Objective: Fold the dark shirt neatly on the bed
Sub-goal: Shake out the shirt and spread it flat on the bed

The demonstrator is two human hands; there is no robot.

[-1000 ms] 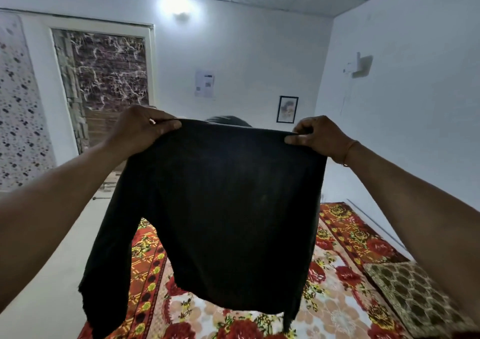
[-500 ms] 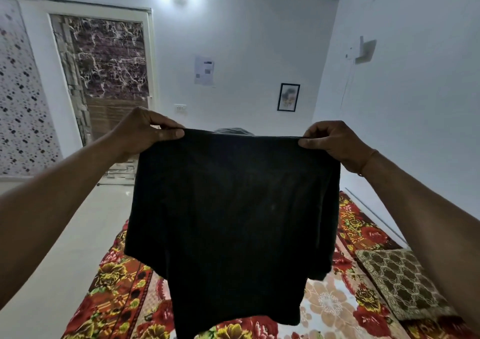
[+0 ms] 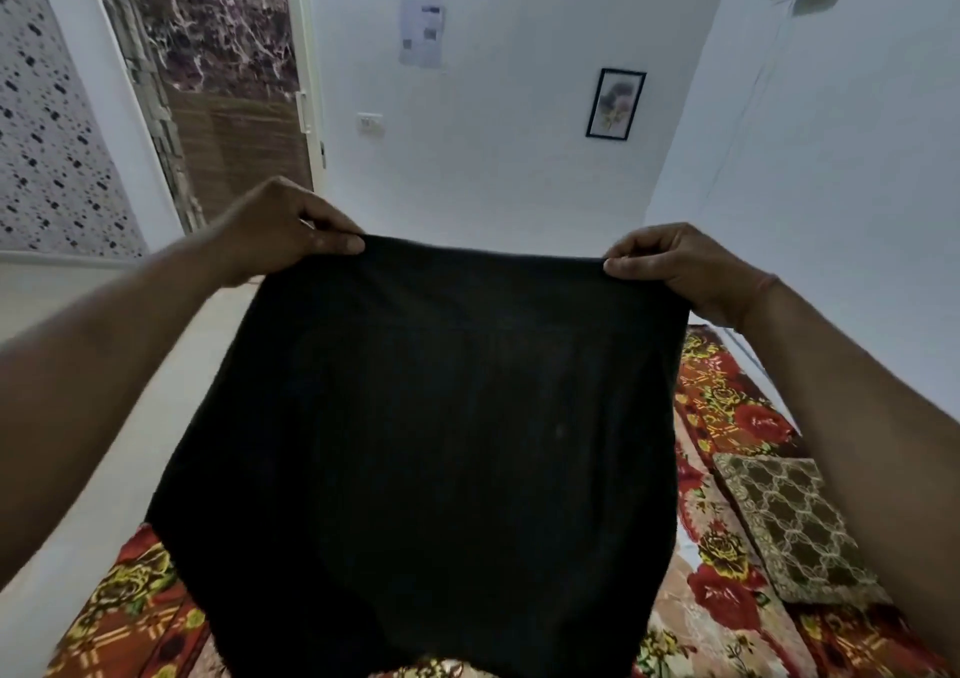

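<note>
Currently the bed [image 3: 727,620], spread with a red and yellow floral cover, fills the near ground at 6 o'clock, and a brown patterned cushion [image 3: 789,526] lies on it at about 4 o'clock. Dark shirt [image 3: 431,443] hangs in the air above the bed, centre of view, lower part draping toward the cover; whether its hem touches the cover cannot be told.

Judgement: holding the shirt up by one edge lets gravity pull the cloth flat and square before it is laid down for folding. Folding itself looks not yet begun.

Left hand [image 3: 280,233], at 10 o'clock, pinches the top left corner; its fingers [image 3: 337,243] are clamped on the cloth edge, thumb in front. Right hand [image 3: 675,269], at 2 o'clock, mirrors it, fingers closed on the top right corner. Top edge runs taut and nearly level between them. Both forearms reach forward and slightly up, well apart, wrists roughly level.

Farther off: a framed picture [image 3: 615,104] at 1 o'clock and a paper sheet [image 3: 422,32] at 12 o'clock on the white wall, a doorway [image 3: 218,79] at 11 o'clock.
</note>
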